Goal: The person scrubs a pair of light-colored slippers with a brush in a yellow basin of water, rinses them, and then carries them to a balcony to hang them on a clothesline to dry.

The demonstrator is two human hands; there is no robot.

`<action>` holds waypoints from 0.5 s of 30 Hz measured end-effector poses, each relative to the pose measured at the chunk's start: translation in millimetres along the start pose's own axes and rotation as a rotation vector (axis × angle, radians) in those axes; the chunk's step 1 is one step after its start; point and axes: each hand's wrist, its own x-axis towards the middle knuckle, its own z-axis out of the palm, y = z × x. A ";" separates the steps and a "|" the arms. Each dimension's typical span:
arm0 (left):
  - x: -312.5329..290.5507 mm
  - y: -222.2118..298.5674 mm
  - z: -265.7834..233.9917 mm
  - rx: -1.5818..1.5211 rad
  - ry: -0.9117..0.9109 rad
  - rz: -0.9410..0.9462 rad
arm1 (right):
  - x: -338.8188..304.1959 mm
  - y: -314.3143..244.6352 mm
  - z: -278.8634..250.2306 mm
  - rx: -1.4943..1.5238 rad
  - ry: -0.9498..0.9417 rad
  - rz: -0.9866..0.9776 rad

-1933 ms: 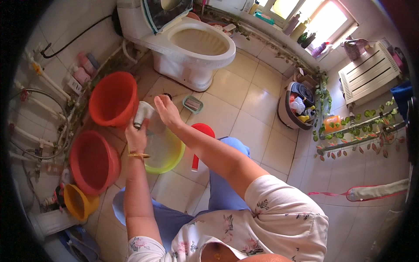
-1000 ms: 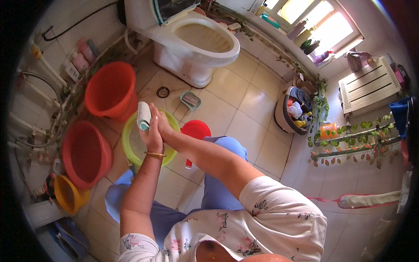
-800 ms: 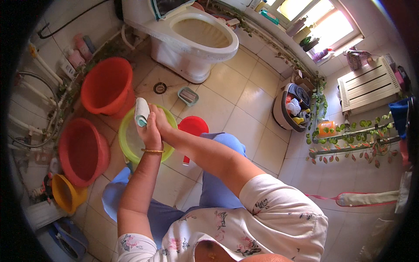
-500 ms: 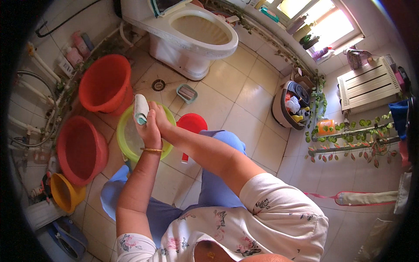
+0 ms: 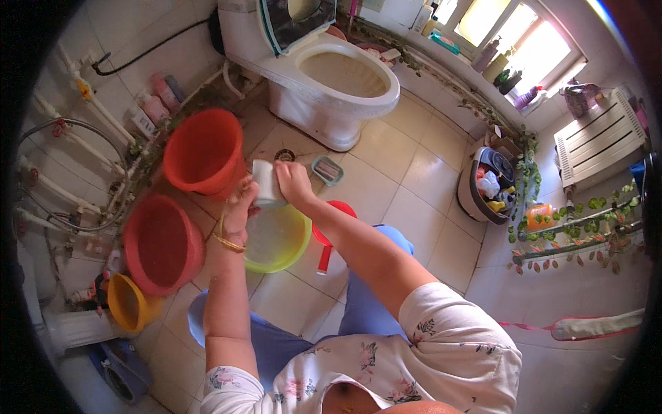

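Note:
Between my hands is a white, roughly tube-shaped thing [image 5: 264,181] with a pale teal edge; its exact kind I cannot make out. My left hand [image 5: 241,209], with a gold bracelet at its wrist, grips the left and lower side. My right hand [image 5: 293,183] is closed over the right side, fingers bent at the top. Both hands are above a yellow-green basin [image 5: 279,252] with cloudy liquid in it, which my left hand partly hides. Just right of the basin lies a red dipper [image 5: 334,219]. A teal soap dish [image 5: 327,170] with bars in it sits beyond my right hand.
On the left stand an orange-red bucket [image 5: 204,153], a red tub [image 5: 164,246] and a yellow bucket [image 5: 129,303]. A toilet [image 5: 314,103] rises behind the basin. At right are a caddy of bottles [image 5: 476,186] and a radiator [image 5: 600,138] on the wall.
My hands were pressed close together around the white thing; now they sit apart on either side of it, and it has turned. The whole view has shifted, so everything appears further right.

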 end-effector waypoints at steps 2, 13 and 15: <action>-5.3 10.0 -2.2 0.305 -0.147 0.076 | -15.4 -14.5 0.7 -0.146 -0.092 -0.012; 6.0 -42.6 -10.7 0.659 0.344 0.393 | -18.0 33.0 32.4 0.540 0.058 0.324; 0.5 -49.2 -3.9 0.853 0.462 0.554 | -35.9 25.5 37.4 1.121 -0.228 0.716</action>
